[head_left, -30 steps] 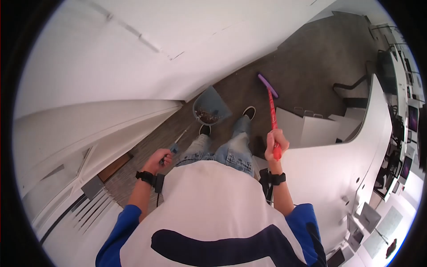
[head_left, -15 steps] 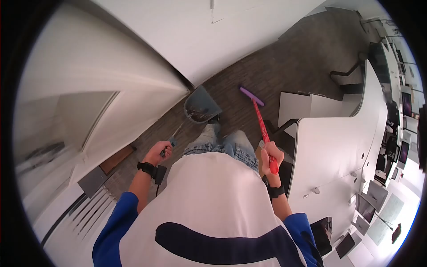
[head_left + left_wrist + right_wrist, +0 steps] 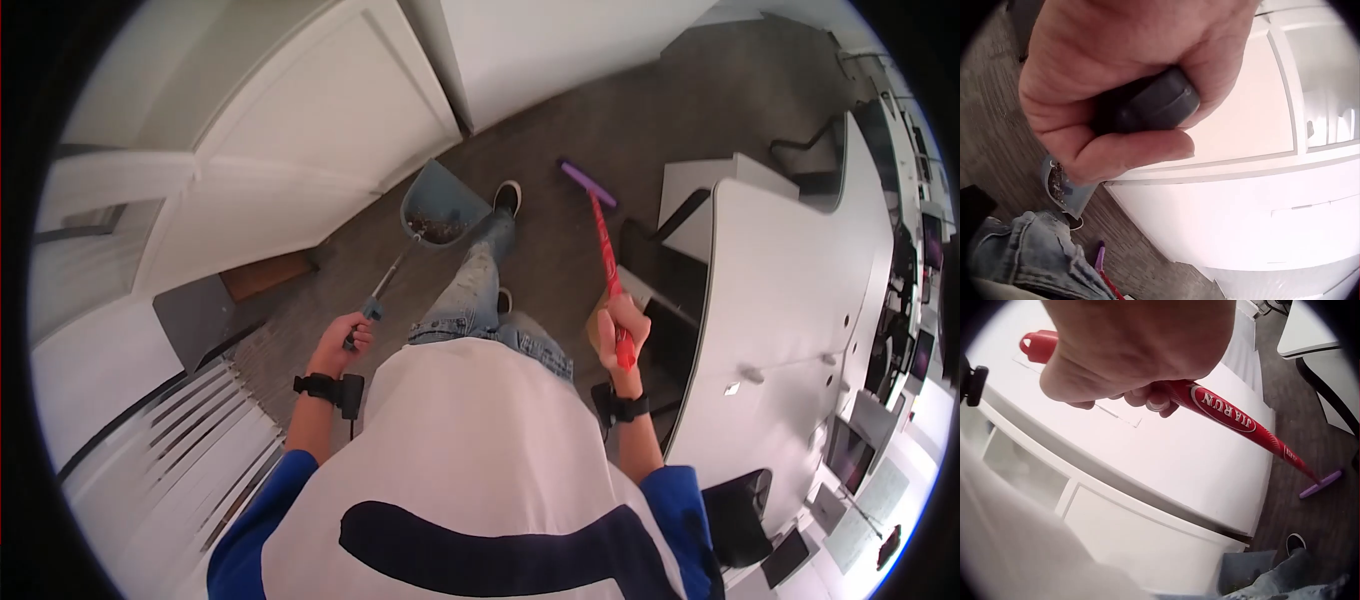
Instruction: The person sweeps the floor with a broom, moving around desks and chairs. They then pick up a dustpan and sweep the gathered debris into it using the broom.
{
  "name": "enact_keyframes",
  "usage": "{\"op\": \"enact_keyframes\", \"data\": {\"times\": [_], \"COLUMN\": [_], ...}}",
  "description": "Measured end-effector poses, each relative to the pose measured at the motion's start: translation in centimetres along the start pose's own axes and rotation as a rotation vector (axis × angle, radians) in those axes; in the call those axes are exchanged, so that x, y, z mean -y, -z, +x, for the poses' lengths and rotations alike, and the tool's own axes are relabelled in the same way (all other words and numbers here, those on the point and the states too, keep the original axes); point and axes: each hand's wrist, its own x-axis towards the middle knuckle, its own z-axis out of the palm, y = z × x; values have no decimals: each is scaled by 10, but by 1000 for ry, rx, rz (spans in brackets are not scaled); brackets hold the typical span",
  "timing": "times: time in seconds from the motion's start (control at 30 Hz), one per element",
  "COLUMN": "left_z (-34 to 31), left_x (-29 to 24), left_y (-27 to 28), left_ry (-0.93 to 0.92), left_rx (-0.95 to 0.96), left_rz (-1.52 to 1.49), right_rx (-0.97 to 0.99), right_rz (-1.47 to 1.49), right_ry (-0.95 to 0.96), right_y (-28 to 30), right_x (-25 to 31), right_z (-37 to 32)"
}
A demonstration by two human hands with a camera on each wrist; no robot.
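Observation:
The left hand (image 3: 340, 342) grips the dark grip of a long-handled dustpan; in the left wrist view its fingers curl round the grip's end (image 3: 1163, 103). The blue-grey pan (image 3: 425, 190) holds brown debris and hangs or rests low by the feet; which, I cannot tell. The right hand (image 3: 624, 330) holds a red broom handle (image 3: 606, 245) near its top, and in the right wrist view the fingers wrap the red shaft (image 3: 1229, 416). The broom's purple head (image 3: 587, 183) is over the dark floor, ahead and right of the pan.
White cabinets (image 3: 330, 130) stand along the left and ahead. A white desk (image 3: 770, 300) with a black chair (image 3: 738, 520) is at the right. Slatted white panels (image 3: 205, 450) and a brown board (image 3: 268, 274) lie at the lower left. One shoe (image 3: 508, 198) is beside the pan.
The person has stepped along the floor, and one foot has come forward beside the pan. Cabinets and desk have shifted in view. Both hands keep their grips, with pan and broom carried along.

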Motion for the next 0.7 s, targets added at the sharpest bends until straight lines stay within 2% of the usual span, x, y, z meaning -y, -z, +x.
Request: {"op": "enact_keyframes", "data": {"times": [0.07,0.17,0.23,0.3,0.33,0.4,0.47,0.57,0.63,0.7], "left_z": [-17,-38,-58,-68,-60,-62,-62,-50,-47,-43], "left_x": [18,39,62,73,74,83,86,84,87,88], "left_y": [23,65,88,104,133,151,167,219,256,285], "left_ry": [-84,-124,-139,-162,-167,-167,-205,-147,-126,-90], "left_rx": [-46,6,-45,-86,-31,0,-103,-24,-18,-5], "left_rz": [9,-78,-81,-81,-129,-169,-120,-149,-149,-170], "right_rx": [27,8,51,66,77,72,59,-51,92,68], "right_rz": [-7,28,-5,-23,-66,-62,-66,-30,-109,-46], "right_ry": [-7,-13,-106,-59,-15,0,17,-104,-39,-52], "right_y": [-7,-24,-27,-32,-50,-58,-73,-106,-123,-139], "right_x": [8,19,19,24,29,34,44,65,87,110], "right_z": [-18,-40,-53,-65,-79,-91,-106,-147,-169,-189]}}
